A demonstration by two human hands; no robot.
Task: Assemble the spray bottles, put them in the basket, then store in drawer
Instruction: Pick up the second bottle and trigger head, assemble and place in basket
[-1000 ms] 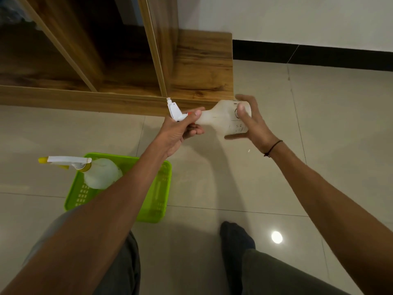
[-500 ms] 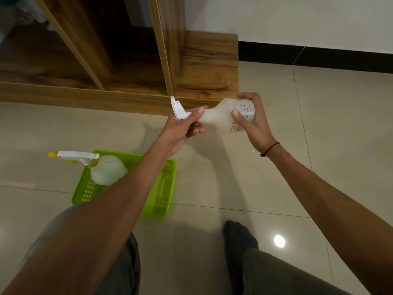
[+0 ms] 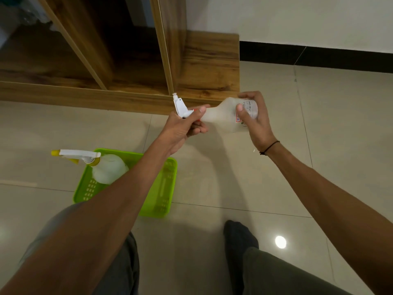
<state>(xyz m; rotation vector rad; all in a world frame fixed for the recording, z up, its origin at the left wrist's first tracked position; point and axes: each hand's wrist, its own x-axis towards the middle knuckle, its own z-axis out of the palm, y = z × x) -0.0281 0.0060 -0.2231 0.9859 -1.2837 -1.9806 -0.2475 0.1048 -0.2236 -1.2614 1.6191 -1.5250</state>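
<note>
Spray bottle (image 3: pixel 221 117) held sideways in the air between both hands, above the tiled floor (image 3: pixel 319 145) and just in front of the lower edge of the wooden cabinet (image 3: pixel 208 67). Left hand (image 3: pixel 180 128) clamped on the white trigger head (image 3: pixel 180 107) at the neck; right hand (image 3: pixel 253 116) clamped round the bottle's base end, thumb across the label.

Change over the last second: the right hand has shifted its hold and the bottle body has turned in it. A round mark faced the camera a second ago; printed label text faces it now. The trigger head has kept much the same pose in the left hand. Reads as the body being screwed onto the head. Cannot tell whether the thread is fully home.

Meaning for the task: second bottle is mid-assembly. First one, with a yellow-tipped sprayer (image 3: pixel 85 156), already lies in the green basket (image 3: pixel 165 188) on the floor near the person's left knee. Basket and drawer steps not yet done for this one.

Writing: label shows a small red-bordered box and a few dark characters, possibly a "B" at the lower edge. Too small and blurred to read. No brand legible.
</note>
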